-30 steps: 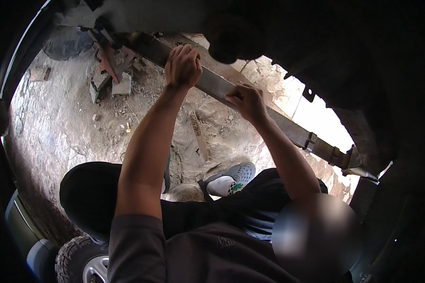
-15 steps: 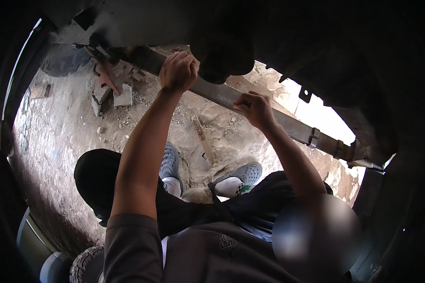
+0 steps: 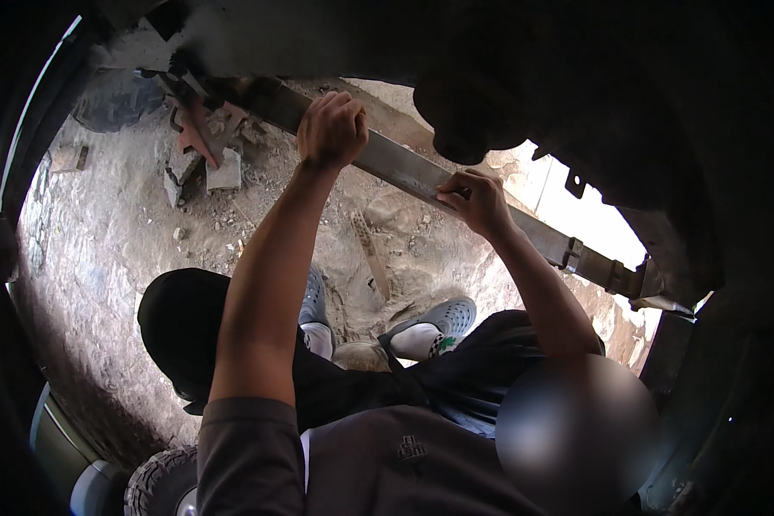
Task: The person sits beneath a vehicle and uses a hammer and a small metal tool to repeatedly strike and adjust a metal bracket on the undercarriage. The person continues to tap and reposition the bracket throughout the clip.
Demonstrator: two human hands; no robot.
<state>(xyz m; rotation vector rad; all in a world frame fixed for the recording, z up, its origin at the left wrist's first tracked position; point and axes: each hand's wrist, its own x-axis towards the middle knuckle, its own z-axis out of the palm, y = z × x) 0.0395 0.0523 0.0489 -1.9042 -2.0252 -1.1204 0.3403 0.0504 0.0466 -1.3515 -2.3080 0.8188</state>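
Observation:
A long flat grey metal bar with clamp bands at its right end, which looks like a leaf spring [image 3: 400,165], slants across in front of me from upper left to lower right. My left hand [image 3: 332,131] is closed over its upper stretch, fingers curled at the far edge. A small orange-brown patch shows beside those fingers, too little to name. Further right along the spring, my right hand [image 3: 480,203] rests against it with bent fingers and thumb drawn together. Whatever the right fingertips hold, if anything, is hidden.
Dark vehicle underbody parts [image 3: 473,103] hang close overhead. A reddish stand [image 3: 195,136] stands by broken blocks [image 3: 224,171] at the far left, near a dark tyre [image 3: 119,105]. A flat perforated strip [image 3: 371,254] lies on the dirt before my shoes [image 3: 452,318]. Another tyre [image 3: 153,483] is lower left.
The view has shifted slightly, so the overhead parts appear further right. Both hands appear a little further right in the picture; their closed poses on the spring look much the same.

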